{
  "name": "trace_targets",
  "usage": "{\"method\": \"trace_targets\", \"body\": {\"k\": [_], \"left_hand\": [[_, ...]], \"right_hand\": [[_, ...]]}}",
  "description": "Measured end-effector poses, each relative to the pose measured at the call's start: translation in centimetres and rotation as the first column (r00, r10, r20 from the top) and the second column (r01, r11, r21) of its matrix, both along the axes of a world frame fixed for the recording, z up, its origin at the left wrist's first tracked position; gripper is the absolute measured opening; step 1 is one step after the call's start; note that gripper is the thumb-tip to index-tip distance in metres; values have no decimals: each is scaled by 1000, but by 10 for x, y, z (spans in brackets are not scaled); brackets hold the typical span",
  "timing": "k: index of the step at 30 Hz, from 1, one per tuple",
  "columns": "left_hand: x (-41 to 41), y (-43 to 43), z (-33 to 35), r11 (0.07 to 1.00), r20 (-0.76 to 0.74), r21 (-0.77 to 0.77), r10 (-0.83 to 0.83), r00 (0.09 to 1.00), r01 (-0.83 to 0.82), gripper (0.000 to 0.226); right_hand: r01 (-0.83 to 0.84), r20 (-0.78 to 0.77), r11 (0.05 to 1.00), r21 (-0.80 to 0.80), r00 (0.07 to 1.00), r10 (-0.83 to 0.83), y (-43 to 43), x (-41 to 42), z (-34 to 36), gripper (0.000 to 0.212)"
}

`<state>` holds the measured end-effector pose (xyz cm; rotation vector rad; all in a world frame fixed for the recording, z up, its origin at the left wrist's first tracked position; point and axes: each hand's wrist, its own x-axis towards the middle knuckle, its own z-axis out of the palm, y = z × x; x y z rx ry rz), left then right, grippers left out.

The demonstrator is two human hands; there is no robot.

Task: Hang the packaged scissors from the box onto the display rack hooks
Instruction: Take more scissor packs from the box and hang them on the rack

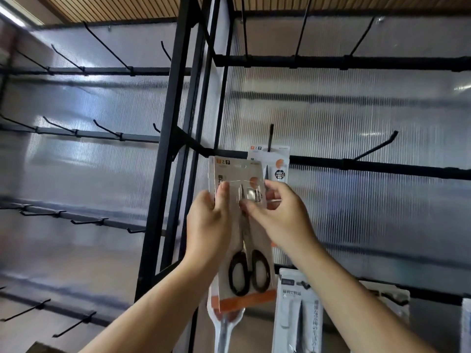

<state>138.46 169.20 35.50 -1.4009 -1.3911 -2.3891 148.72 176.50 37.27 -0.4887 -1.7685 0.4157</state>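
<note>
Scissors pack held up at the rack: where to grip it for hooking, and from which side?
Grip the scissors pack on its upper side edges, coming in from left and right, as the left hand and right hand do. The card is flat and upright, and this leaves its top free for the hook.

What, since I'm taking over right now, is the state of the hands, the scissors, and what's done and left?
Left hand grips the held pack by its left edge; right hand pinches its right side near the top.
Held pack: upright in front of the rack, on no hook.
Done: the hung pack is on the hook just behind.
Left: hang the held pack, probably on that hook or the bare hook to its right, then any others. The box is out of view.
</note>
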Motion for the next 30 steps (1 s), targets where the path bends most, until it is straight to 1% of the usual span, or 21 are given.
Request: {"method": "trace_targets", "body": {"k": [2,4,6,8,10,13,16,19,22,25,27,30], "left_hand": [[2,0,2,997,27,41,-67,997,65,45],[2,2,3,993,57,50,-110,992,107,46],[4,1,4,989,106,45,-145,984,141,46],[7,-1,4,974,179,51,-227,957,221,44],[8,-3,6,953,245,54,-303,921,299,41],[7,-4,10,923,340,44,-374,863,382,35],[6,-6,11,887,379,52,-443,813,459,34],[7,-6,10,867,396,40,-469,789,496,40],[5,-8,9,871,370,10,-459,808,491,45],[2,-10,5,897,290,-24,-416,862,441,44],[-1,-8,4,942,230,-21,-320,919,334,42],[-1,-5,7,996,154,15,-90,984,88,44]], "right_hand": [[-7,-25,1000,2,1000,7,0,1,1,60],[-23,-47,1000,-5,999,22,2,1,0,59],[-32,-75,1000,0,997,31,3,1,-2,64],[-37,-85,999,22,996,38,3,1,-3,68],[-48,-85,998,47,995,52,2,1,-3,67],[-102,-104,994,45,989,107,1,1,-1,57],[-168,-167,984,53,970,175,2,0,-2,39],[-186,-177,981,53,965,193,4,-3,-3,35],[-189,-199,980,65,960,198,4,-6,-5,32],[-157,-225,984,78,959,171,4,-7,-7,31],[-125,-243,987,97,959,146,3,-8,-6,33],[-39,-274,982,185,957,90,-2,-7,0,37]]}}
